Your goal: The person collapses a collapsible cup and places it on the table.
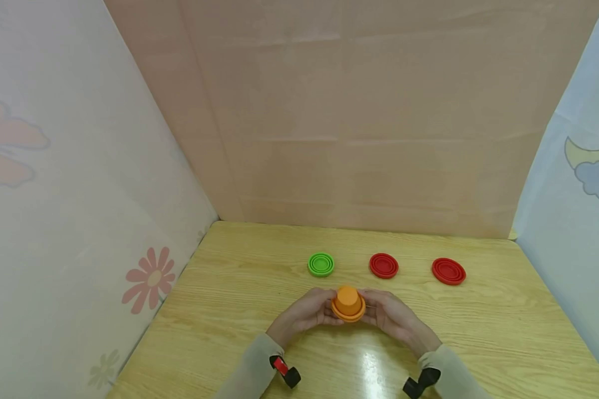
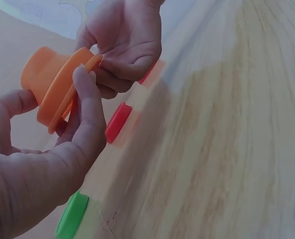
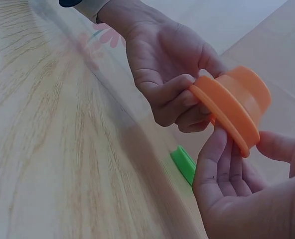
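An orange collapsible cup (image 1: 348, 303) is held above the near middle of the table between both hands, its narrow end pointing up and the wide rim below. My left hand (image 1: 309, 311) grips one side of the rim; in the left wrist view its thumb presses the cup's wall and its fingers curl under the rim. From the other side my right hand (image 1: 391, 317) pinches the rim, with the thumb by the wall in the right wrist view. Beyond the hands lie a green collapsed cup (image 1: 321, 265), a red collapsed cup (image 1: 384, 266) and another red collapsed cup (image 1: 448, 271), all flat.
The wooden table (image 1: 239, 271) runs back to a tan cloth screen (image 1: 289, 111). A pale panel with flowers (image 1: 80, 183) stands on the left, and one with a moon and cloud (image 1: 569, 221) on the right. Dark straps sit on both wrists.
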Motion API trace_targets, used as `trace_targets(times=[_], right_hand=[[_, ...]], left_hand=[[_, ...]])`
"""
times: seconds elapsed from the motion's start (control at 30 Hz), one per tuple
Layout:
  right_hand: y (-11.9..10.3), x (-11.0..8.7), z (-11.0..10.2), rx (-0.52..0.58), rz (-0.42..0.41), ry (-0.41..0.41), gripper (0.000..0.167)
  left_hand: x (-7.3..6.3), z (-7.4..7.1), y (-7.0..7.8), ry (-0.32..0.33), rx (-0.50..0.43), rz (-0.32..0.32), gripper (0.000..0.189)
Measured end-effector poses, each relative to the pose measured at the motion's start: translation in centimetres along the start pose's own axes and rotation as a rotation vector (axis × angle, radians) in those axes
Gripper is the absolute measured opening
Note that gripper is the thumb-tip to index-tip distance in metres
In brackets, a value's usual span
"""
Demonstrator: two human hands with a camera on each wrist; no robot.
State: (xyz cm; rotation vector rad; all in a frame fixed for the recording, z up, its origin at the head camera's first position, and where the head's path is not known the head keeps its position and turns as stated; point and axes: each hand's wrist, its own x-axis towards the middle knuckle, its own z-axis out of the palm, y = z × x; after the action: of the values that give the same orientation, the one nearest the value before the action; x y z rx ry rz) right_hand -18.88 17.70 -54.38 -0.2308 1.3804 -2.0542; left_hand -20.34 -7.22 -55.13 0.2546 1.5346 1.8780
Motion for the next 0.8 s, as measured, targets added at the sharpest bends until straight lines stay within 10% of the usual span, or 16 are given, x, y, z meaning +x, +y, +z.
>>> trace_targets(times=[0.8], right_hand=[[-0.1, 0.1, 0.9, -0.185, -0.053, 0.108, 0.027]], left_hand=[[-0.1, 1.1, 0.1, 0.269, 0.175, 0.155, 0.017]])
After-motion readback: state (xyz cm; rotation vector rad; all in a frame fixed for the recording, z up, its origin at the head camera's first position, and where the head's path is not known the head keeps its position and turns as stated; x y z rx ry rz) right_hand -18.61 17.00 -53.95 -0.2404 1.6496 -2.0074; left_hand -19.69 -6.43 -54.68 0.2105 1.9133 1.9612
